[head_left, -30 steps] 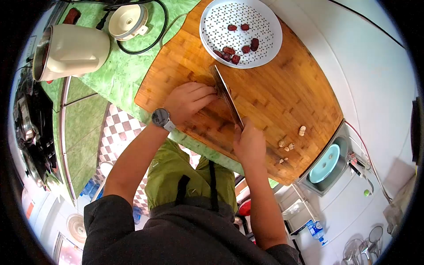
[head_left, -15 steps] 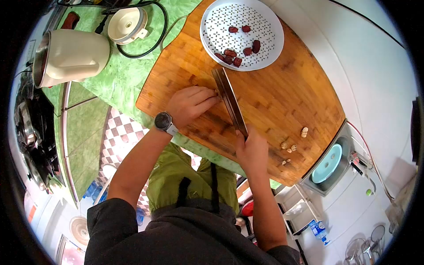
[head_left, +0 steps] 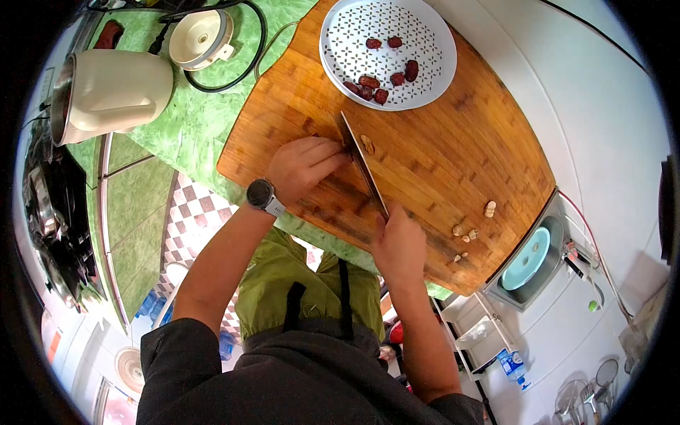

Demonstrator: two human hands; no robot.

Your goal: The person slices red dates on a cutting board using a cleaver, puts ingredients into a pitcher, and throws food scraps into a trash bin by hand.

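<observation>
My right hand [head_left: 400, 243] grips the handle of a cleaver [head_left: 364, 161], its blade seen nearly edge-on above a wooden cutting board [head_left: 439, 166]. Just left of the blade, my left hand [head_left: 306, 167] has its fingers bent and pressed together at the board. They hold what looks like a piece of ginger, mostly hidden by the fingers and blade. A tan ginger slice [head_left: 367, 144] lies right of the cleaver. Toward the board's right side are several small ginger bits [head_left: 465, 234] and a larger pale piece [head_left: 490, 208].
A white perforated tray [head_left: 443, 53] with several red dates [head_left: 368, 81] sits on the board's far end. Left, on the green counter [head_left: 202, 120], are a cream kettle [head_left: 117, 92], a round lid [head_left: 201, 37] and a black cable. A sink with a turquoise basin [head_left: 528, 258] adjoins the right.
The cleaver has tilted more upright and shifted slightly left, with my right hand following. A ginger slice now shows to the right of the blade. My left hand has barely moved.
</observation>
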